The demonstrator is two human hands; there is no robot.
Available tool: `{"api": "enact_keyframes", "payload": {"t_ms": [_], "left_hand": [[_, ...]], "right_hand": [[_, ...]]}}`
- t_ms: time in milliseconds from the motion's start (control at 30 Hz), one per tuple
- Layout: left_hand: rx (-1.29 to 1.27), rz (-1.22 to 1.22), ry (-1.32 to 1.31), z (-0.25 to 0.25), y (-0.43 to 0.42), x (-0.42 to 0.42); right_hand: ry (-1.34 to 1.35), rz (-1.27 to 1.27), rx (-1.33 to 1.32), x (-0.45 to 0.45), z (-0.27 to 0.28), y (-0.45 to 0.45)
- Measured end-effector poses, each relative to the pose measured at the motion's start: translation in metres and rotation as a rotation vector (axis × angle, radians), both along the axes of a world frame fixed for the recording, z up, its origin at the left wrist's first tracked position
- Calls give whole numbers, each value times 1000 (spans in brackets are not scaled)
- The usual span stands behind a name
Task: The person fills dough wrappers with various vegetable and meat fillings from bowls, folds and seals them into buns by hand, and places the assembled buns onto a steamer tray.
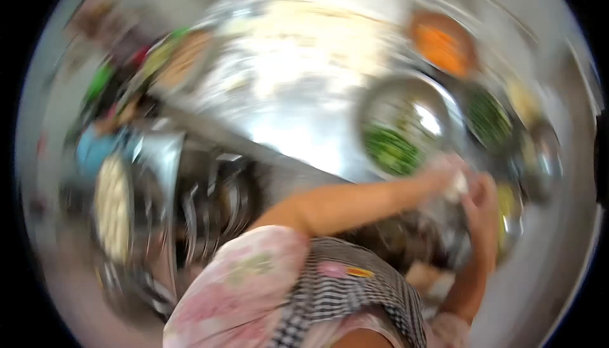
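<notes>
A small white piece that looks like dough (456,187) sits between my two hands, its shape smeared by motion. My left hand (444,169) reaches across from the left, with its fingers closed at the top of the piece. From below on the right, my right hand (482,201) grips the other side of it with bent fingers. Just beyond my left hand stands a large metal bowl (451,97) with chopped greens (390,150) lying in its near part.
Shredded orange food fills a bowl (443,42) at the back right. Dark green pieces are in another bowl (487,115). The shiny metal table (298,120) carries pale flour-like patches. On the left are a tray of long white pieces (113,208) and stacked metal pans (219,202).
</notes>
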State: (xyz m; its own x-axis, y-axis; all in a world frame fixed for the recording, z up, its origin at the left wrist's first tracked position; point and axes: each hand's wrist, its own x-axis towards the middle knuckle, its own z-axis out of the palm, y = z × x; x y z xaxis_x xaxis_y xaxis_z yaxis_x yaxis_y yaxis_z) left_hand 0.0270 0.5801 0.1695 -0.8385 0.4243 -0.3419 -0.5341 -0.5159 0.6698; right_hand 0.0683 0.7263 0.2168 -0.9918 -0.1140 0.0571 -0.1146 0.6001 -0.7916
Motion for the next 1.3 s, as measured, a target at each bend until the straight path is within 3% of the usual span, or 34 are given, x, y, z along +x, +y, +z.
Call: {"api": "enact_keyframes", "payload": {"t_ms": [33,67,133,233,267,333,433,467,533,633,700,800,867,933,967,1033,1133,1233,1300], "left_hand": [[-464,-26,601,-23,-13,-1],[-1037,174,1088,-46,-26,-2],[-220,174,199,17,-93,33],[-123,374,50,11,-202,64],[-104,462,37,10,-247,81],[-65,641,5,9,-337,121],[100,878,-87,-1,-452,181],[128,926,-103,-5,-485,200],[546,970,-4,13,-544,259],[366,1166,71,49,-614,358],[290,1318,231,45,-646,435],[198,1522,336,40,-635,497],[151,1612,355,34,-618,535],[91,1757,317,28,-586,559],[86,1819,273,27,-568,567],[92,1958,220,25,-536,577],[129,2164,173,13,-501,575],[192,2244,151,6,-494,574],[111,2206,160,8,-506,571]], "right_hand": [[-11,134,-184,-4,-4,-13],[-68,154,-128,-5,3,-42],[-23,298,12,-18,-10,-73],[-4,444,-3,-9,-9,-193],[76,494,-15,2,-11,-241],[-72,733,-51,16,7,-335],[156,879,-146,81,27,-471],[0,1041,-198,93,28,-510],[-327,1335,-291,123,24,-589],[-516,1473,-263,154,14,-700],[-881,1603,-286,206,35,-787],[-860,1817,-221,255,44,-869],[-741,1944,-110,301,52,-929],[-444,2101,-103,338,45,-991],[-407,2070,-68,361,48,-1012],[19,2141,-149,400,30,-1067],[489,2090,-54,449,18,-1096],[558,2075,88,471,-37,-1112],[685,2018,-150,466,-37,-1093]]}}
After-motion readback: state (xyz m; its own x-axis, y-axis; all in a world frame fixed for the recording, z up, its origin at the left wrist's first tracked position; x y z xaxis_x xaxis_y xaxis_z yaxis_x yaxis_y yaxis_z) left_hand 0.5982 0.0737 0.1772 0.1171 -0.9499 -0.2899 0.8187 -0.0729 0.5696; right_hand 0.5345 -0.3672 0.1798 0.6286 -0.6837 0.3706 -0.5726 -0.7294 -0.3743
